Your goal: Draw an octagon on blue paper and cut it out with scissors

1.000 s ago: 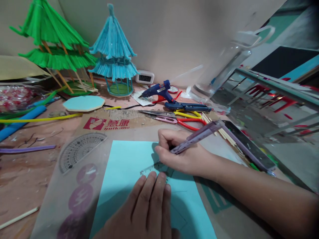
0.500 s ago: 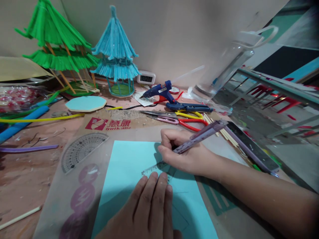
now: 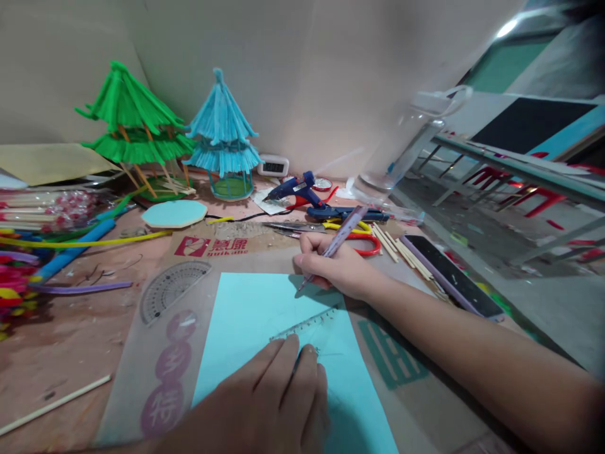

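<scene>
My left hand lies with fingers stretched out over a clear ruler, pressing it on a sheet of light blue paper. The ruler's lower part is hidden under the fingers, so its full shape does not show. Faint drawn lines run on the paper near it. In my right hand, closed, is a purple patterned pen, tilted, with its tip down over the paper's upper part, beyond the ruler. Whether the tip touches the paper I cannot tell. A clear protractor lies left of the paper.
Behind stand a green model pavilion and a blue one. Near them are a pale blue octagonal piece, a glue gun and scissors. Sticks, a phone and a clear jug stand or lie rightward.
My right hand has drawn back from the ruler's edge, and the pen stands more upright. More of the ruler shows. The left fingers are slightly more bent, and the whole view has shifted.
</scene>
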`<move>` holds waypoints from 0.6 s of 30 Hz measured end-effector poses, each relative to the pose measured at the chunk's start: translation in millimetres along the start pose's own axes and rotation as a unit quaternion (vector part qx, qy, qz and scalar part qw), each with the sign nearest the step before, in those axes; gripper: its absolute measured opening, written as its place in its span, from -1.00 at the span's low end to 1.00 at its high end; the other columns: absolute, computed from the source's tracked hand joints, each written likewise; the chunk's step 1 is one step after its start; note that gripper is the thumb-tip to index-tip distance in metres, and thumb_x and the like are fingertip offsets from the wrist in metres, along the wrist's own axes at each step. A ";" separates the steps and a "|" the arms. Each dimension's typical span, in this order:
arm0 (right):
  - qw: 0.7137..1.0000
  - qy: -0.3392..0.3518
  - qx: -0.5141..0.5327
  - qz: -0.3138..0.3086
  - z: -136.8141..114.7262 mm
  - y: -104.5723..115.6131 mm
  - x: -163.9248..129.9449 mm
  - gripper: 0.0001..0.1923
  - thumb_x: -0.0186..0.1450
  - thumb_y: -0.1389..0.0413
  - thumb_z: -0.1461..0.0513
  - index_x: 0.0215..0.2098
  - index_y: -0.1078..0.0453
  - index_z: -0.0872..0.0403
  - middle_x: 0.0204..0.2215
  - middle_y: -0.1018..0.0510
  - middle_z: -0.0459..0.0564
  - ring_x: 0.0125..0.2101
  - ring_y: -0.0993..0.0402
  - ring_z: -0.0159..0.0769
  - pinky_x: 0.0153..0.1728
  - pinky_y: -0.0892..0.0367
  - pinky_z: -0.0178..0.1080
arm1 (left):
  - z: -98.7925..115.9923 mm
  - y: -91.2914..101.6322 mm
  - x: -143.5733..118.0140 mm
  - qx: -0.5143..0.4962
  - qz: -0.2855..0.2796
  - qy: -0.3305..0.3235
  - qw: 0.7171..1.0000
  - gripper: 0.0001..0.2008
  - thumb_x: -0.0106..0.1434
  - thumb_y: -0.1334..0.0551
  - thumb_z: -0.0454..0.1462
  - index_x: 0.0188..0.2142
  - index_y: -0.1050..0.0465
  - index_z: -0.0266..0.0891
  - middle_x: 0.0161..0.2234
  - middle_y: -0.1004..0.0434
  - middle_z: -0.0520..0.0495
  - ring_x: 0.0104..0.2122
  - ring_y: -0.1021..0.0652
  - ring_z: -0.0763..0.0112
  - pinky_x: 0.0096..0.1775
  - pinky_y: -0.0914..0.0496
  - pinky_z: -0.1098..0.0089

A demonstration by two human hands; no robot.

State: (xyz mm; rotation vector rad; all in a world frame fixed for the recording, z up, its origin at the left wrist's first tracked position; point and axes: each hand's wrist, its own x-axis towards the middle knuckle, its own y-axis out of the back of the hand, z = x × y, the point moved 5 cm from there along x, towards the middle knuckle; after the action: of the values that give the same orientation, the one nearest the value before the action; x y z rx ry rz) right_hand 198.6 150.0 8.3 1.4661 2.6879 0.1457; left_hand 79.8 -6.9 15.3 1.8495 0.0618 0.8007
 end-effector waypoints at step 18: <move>0.994 0.057 -0.082 0.054 -15.5 -2.0 -39.2 -0.56 0.36 -0.05 -0.14 -0.29 -0.28 0.07 -0.63 -0.47 -0.17 -0.72 -0.14 -0.51 -0.70 -0.05 -0.43 | -37.5 14.2 7.4 -0.160 -0.046 0.144 0.975 -0.78 0.44 -0.08 -0.30 -0.13 -0.52 -0.13 -0.14 -0.59 -0.03 -0.11 -0.56 0.36 0.04 -0.43 0.26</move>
State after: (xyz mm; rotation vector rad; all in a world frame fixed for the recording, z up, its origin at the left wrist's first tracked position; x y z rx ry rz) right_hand 216.4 115.2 24.2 1.5962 2.6085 0.4600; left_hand 60.5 20.3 38.6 1.4095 0.1908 0.9501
